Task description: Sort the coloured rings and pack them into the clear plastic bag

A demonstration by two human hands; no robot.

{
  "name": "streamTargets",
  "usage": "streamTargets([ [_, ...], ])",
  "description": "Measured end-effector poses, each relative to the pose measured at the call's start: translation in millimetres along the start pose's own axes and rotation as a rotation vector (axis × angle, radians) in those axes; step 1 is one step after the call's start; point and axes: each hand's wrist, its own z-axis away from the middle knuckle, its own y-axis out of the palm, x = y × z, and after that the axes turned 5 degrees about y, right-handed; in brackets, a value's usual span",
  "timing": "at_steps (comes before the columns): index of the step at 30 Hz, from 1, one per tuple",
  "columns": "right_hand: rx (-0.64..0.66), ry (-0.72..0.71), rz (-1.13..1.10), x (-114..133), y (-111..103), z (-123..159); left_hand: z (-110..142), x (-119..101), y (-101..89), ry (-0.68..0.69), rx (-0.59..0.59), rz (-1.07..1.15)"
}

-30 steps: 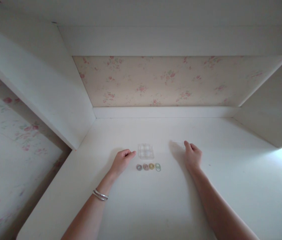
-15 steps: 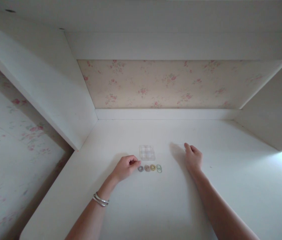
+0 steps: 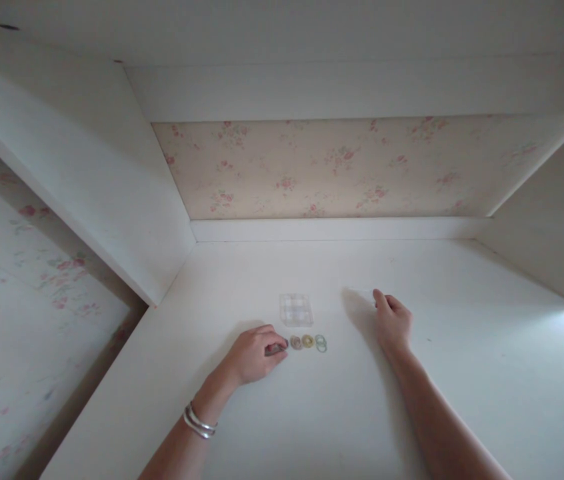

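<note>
My left hand [image 3: 261, 352] is closed round the dark grey ring [image 3: 286, 343] at the left end of a short row on the table, thumb and fingers at its sides and covering most of it. Beside it lie pinkish-brown rings [image 3: 296, 342], yellow rings [image 3: 308, 341] and two overlapping pale green rings [image 3: 321, 343]. Just behind the row stands a clear box [image 3: 297, 311] with divided compartments. To the right, my right hand [image 3: 393, 321] pinches a thin clear sheet-like piece [image 3: 363, 293]; its exact kind is hard to make out.
White side panels [image 3: 157, 253] flank the white table [image 3: 287, 420] on the left and right. A floral-papered wall [image 3: 312, 167] closes the back above a low white strip [image 3: 337, 229]. A shelf [image 3: 312, 40] hangs overhead.
My left hand has moved slightly right and down, its fingers coming round the dark grey ring. My right hand still pinches the clear piece, almost unmoved. The view has shifted a little.
</note>
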Motion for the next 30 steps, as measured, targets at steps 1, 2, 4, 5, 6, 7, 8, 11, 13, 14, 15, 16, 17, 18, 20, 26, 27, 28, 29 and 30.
streamTargets([
  [1, 0.002, 0.004, 0.004, 1, 0, 1, 0, 0, 0.3, 0.0, 0.0, -0.013],
  [2, 0.006, 0.005, 0.009, 2, -1, 1, -1, 0, 0.4, 0.0, 0.0, -0.021],
  [4, 0.006, -0.002, 0.018, 3, -2, 4, -2, -1, 0.0, -0.004, -0.004, -0.019],
  [5, 0.006, -0.01, 0.022, 3, -2, 6, -2, -2, -0.4, -0.007, -0.006, -0.007],
  [6, 0.009, -0.021, 0.026, 4, -3, 8, -2, -2, -0.8, -0.012, -0.007, 0.012],
  [7, 0.014, -0.035, 0.033, 4, -3, 10, -2, -2, -1.2, -0.018, -0.009, 0.036],
  [8, 0.023, -0.05, 0.042, 5, -3, 12, -2, -2, -1.6, -0.026, -0.011, 0.062],
  [11, 0.056, -0.114, 0.078, 7, -3, 19, -3, -2, -2.8, -0.056, -0.02, 0.14],
  [13, 0.071, -0.17, 0.094, 7, -2, 23, -3, -2, -4.2, -0.082, -0.022, 0.195],
  [14, 0.074, -0.206, 0.1, 7, -1, 26, -4, -2, -5.1, -0.098, -0.025, 0.221],
  [15, 0.074, -0.25, 0.107, 8, 0, 29, -4, -2, -6.3, -0.115, -0.033, 0.244],
  [16, 0.077, -0.306, 0.116, 8, 1, 34, -4, -2, -7.5, -0.134, -0.049, 0.263],
  [17, 0.088, -0.377, 0.126, 9, 2, 39, -5, -1, -8.7, -0.151, -0.073, 0.275],
  [18, 0.113, -0.462, 0.138, 12, 3, 47, -6, -1, -9.8, -0.166, -0.105, 0.283],
  [20, 0.232, -0.667, 0.169, 20, 4, 66, -9, 1, -11.1, -0.189, -0.188, 0.294],
  [26, 0.566, -1.057, 0.274, 60, 11, 127, -29, 8, -6.9, -0.209, -0.378, 0.25],
  [27, 0.571, -1.067, 0.291, 64, 14, 133, -34, 9, -6.2, -0.203, -0.387, 0.236],
  [28, 0.574, -1.074, 0.309, 66, 17, 137, -40, 9, -5.8, -0.195, -0.393, 0.223],
  [29, 0.573, -1.075, 0.328, 66, 19, 139, -45, 10, -5.5, -0.184, -0.395, 0.21],
  [30, 0.572, -1.074, 0.347, 66, 22, 141, -50, 10, -5.3, -0.173, -0.395, 0.195],
])
